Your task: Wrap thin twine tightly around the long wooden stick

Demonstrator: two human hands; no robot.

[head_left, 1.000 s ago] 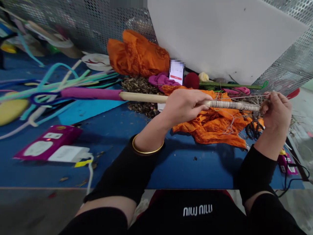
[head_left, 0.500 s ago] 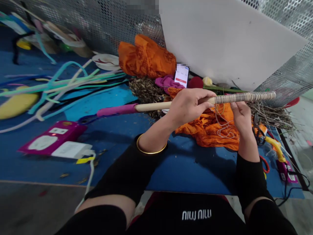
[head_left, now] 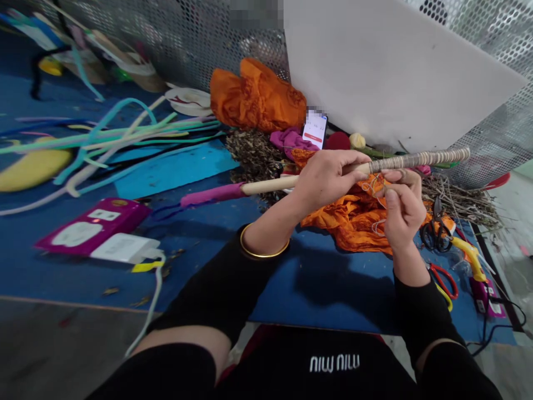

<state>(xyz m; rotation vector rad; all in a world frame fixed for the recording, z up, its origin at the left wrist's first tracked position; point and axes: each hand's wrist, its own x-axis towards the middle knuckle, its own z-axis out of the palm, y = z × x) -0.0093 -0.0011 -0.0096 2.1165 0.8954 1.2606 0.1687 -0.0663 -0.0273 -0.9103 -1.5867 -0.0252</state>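
A pale wooden stick [head_left: 270, 184] runs across the view, its right part wound with brown and cream string, its left end covered in magenta material. My left hand [head_left: 327, 180] is closed round the stick just left of the winding. Below the wound part, my right hand [head_left: 402, 203] pinches a thin string [head_left: 378, 186] between thumb and fingers. Loose loops of that string lie over the crumpled orange cloth [head_left: 345, 222] under the hands. A blue strand trails from the stick's magenta end.
Pipe cleaners [head_left: 125, 139] and a blue sheet [head_left: 175, 166] lie left. A magenta power strip [head_left: 95, 225] with a white plug sits nearer. A phone [head_left: 315, 130] leans at the back. Black-handled snips [head_left: 436, 225], red-handled scissors [head_left: 445, 280] and a yellow glue gun [head_left: 470, 258] lie right.
My right hand has moved off the wound part, down and slightly left, and now pinches the string. My left hand still holds the stick. The view has shifted slightly.
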